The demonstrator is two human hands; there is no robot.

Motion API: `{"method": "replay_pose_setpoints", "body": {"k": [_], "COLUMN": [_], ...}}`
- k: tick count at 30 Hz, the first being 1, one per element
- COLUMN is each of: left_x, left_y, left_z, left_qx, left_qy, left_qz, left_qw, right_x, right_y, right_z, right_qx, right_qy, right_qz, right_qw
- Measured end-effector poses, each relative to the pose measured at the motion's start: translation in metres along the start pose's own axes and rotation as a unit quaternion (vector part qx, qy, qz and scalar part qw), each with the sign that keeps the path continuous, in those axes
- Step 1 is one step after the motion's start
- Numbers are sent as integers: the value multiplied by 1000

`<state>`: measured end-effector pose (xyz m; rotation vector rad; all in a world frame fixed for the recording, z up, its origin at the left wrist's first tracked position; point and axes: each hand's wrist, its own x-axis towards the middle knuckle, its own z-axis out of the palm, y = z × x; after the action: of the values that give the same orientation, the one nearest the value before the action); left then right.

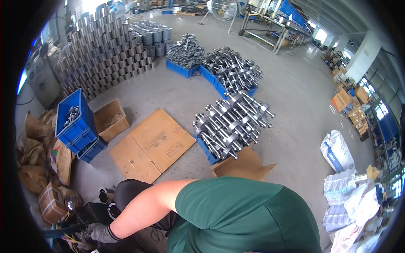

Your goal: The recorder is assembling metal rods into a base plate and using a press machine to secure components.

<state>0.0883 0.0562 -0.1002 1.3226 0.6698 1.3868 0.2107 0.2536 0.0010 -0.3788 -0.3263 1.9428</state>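
My right hand point(102, 232), in a grey knitted glove, is low at the left edge at the end of my bare forearm and green sleeve. Its fingers look curled, on or against dark machinery point(86, 215) with a hose and thin coloured wires; what they hold is too small and shadowed to name. A shiny round knob point(71, 205) stands just beyond. Close to the forearm are an open metal cylinder point(106, 195) and my black-clad knee point(130, 190). My left hand is out of sight.
A flattened cardboard sheet point(154, 143) lies on the floor, beside stacked blue crates point(76, 120) and an open carton point(112, 120). Metal shafts point(232, 122) pile over blue bins ahead. Metal sleeves point(105, 55) form a tall stack behind. White sacks point(337, 152) stand right.
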Motion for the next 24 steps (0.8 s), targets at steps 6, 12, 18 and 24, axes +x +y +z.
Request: {"method": "replay_pose_setpoints", "body": {"k": [6,12,18,24], "left_x": [-21,-20,1,2], "left_y": [38,37,26,22], "left_z": [6,7,24,25], "left_qx": [158,83,96,85], "left_qy": [148,159,136,162], "left_qz": [-106,-182,-165,-185], "left_qw": [970,967,972,966], "right_x": [28,29,20,18], "right_y": [59,76,48,56], "right_z": [-2,-3,-18,-24], "right_qx": [-478,-300,-373,-468], "right_qy": [44,32,7,-50], "right_qz": [24,28,-53,-147], "right_qw": [877,953,926,870]}}
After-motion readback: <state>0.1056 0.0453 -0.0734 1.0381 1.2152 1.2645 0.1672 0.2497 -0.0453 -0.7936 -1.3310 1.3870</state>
